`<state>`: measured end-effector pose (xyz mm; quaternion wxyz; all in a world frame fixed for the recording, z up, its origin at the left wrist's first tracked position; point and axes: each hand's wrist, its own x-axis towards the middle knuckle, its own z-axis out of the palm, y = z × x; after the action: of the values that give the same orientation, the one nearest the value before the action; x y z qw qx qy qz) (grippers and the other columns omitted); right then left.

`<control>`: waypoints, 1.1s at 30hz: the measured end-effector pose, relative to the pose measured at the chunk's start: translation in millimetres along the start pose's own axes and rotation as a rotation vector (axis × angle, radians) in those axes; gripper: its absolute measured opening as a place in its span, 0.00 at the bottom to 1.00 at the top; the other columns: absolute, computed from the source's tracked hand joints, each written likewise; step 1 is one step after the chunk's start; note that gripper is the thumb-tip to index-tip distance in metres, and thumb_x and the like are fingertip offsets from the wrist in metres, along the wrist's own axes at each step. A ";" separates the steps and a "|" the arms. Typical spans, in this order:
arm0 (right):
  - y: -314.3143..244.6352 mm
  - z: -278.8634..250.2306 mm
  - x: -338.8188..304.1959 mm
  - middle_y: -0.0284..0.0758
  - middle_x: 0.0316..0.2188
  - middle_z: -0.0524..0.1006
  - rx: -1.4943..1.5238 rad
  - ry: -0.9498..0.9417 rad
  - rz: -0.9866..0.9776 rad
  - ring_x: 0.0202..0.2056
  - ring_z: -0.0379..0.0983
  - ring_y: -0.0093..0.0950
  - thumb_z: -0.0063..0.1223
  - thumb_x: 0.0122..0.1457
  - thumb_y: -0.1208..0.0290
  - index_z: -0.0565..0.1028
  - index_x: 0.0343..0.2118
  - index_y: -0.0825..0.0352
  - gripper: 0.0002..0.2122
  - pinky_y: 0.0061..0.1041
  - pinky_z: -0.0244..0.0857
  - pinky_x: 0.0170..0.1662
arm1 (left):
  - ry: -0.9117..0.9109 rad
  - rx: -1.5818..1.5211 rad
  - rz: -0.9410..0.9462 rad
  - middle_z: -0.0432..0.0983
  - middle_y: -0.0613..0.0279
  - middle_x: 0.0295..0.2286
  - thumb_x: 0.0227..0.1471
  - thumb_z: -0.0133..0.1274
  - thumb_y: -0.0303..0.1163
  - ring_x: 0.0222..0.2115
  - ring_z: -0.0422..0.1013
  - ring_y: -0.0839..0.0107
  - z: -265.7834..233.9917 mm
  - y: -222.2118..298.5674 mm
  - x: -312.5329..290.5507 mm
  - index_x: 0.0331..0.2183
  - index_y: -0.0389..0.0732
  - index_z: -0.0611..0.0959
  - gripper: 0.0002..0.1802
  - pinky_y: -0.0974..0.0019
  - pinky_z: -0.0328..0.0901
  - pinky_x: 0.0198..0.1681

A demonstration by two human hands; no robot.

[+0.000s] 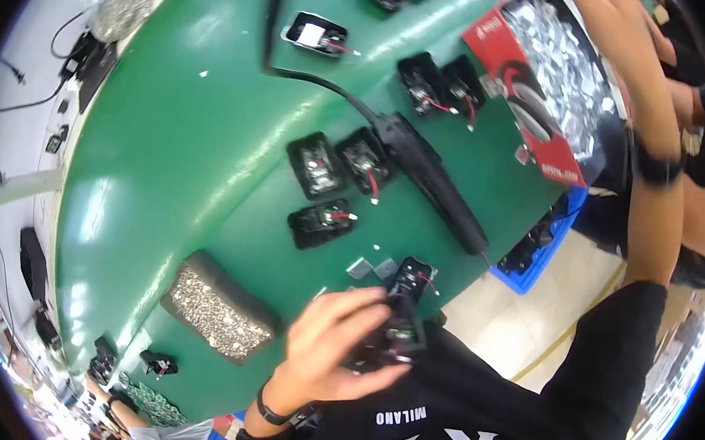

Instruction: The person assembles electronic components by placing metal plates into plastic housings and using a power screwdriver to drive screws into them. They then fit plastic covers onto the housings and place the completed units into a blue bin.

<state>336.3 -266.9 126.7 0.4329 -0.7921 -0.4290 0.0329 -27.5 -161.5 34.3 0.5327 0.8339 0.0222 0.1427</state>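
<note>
The left hand (332, 341) grips a black casing (398, 333) at the green desk (177, 150) edge; the right hand is out of view.

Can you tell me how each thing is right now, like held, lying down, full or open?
left hand: gripping a small black part
right hand: reaching up, out of view
electric screwdriver: lying on the green table, unheld
black housings: open, wires showing
red box: open, full of silvery pieces
screw tray: full
</note>
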 end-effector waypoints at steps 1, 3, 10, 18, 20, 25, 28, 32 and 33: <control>-1.5 4.0 -45.2 0.35 0.38 0.73 0.038 0.063 0.013 0.36 0.72 0.22 0.54 0.53 0.76 0.68 0.53 0.66 0.22 0.21 0.65 0.38 | -0.073 -0.055 0.038 0.76 0.42 0.41 0.28 0.74 0.37 0.37 0.76 0.54 15.0 1.4 8.4 0.40 0.32 0.80 0.35 0.59 0.71 0.38; -17.7 7.2 -129.0 0.37 0.45 0.75 -0.010 0.085 -0.141 0.46 0.72 0.28 0.61 0.49 0.67 0.68 0.54 0.70 0.28 0.28 0.67 0.44 | -0.189 -0.289 0.068 0.76 0.43 0.43 0.30 0.74 0.35 0.39 0.76 0.53 44.9 8.7 22.1 0.40 0.34 0.81 0.32 0.60 0.70 0.39; 76.5 41.1 -430.4 0.40 0.46 0.72 0.978 1.081 0.742 0.34 0.75 0.27 0.47 0.63 0.59 0.55 0.64 0.56 0.28 0.23 0.71 0.31 | -0.465 -1.187 -0.904 0.74 0.64 0.45 0.51 0.60 0.25 0.45 0.70 0.76 245.8 5.8 -0.5 0.50 0.37 0.76 0.23 0.71 0.66 0.47; 132.0 76.1 -437.0 0.38 0.50 0.70 0.805 1.014 1.052 0.38 0.75 0.30 0.46 0.64 0.66 0.54 0.66 0.58 0.27 0.29 0.71 0.39 | 0.048 -1.071 -1.134 0.71 0.65 0.44 0.57 0.56 0.43 0.43 0.69 0.71 353.7 -59.0 28.1 0.48 0.43 0.74 0.21 0.59 0.70 0.40; 145.9 87.2 -414.7 0.40 0.51 0.69 0.833 1.004 1.018 0.40 0.75 0.33 0.46 0.64 0.67 0.52 0.66 0.58 0.28 0.30 0.71 0.40 | 0.205 -1.120 -1.066 0.70 0.65 0.44 0.57 0.55 0.43 0.44 0.68 0.71 355.4 -72.8 44.6 0.48 0.43 0.74 0.21 0.59 0.69 0.43; 176.1 65.2 -401.8 0.49 0.60 0.60 0.619 0.871 0.801 0.56 0.67 0.41 0.48 0.62 0.73 0.43 0.67 0.64 0.34 0.39 0.65 0.56 | 0.225 -1.310 -0.837 0.69 0.64 0.45 0.58 0.54 0.35 0.47 0.64 0.72 384.0 -71.9 67.2 0.48 0.40 0.75 0.17 0.66 0.62 0.51; 147.5 56.0 -368.6 0.49 0.61 0.60 0.603 1.057 0.763 0.59 0.63 0.40 0.47 0.60 0.77 0.50 0.65 0.69 0.30 0.37 0.64 0.57 | 0.013 -0.926 -0.858 0.72 0.53 0.48 0.55 0.56 0.37 0.47 0.68 0.63 371.9 -68.2 76.6 0.51 0.33 0.72 0.26 0.62 0.61 0.52; 100.5 59.1 -324.3 0.43 0.50 0.72 0.403 0.988 0.401 0.48 0.71 0.32 0.46 0.58 0.83 0.65 0.53 0.73 0.18 0.29 0.67 0.50 | 0.041 -0.264 -0.448 0.66 0.31 0.49 0.56 0.51 0.37 0.52 0.63 0.37 368.4 -87.4 55.9 0.56 0.30 0.65 0.31 0.49 0.57 0.55; 84.8 53.8 -314.2 0.42 0.47 0.73 0.410 0.806 0.329 0.46 0.73 0.30 0.46 0.58 0.83 0.70 0.47 0.73 0.14 0.27 0.68 0.49 | 0.079 -0.203 -0.295 0.66 0.29 0.49 0.57 0.49 0.35 0.52 0.64 0.39 361.0 -76.9 49.0 0.57 0.29 0.62 0.31 0.49 0.57 0.55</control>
<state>171.0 -475.8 -67.7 0.7009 -0.6976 -0.0807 -0.1249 122.7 -437.6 -165.4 0.6279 0.7574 0.1506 0.0971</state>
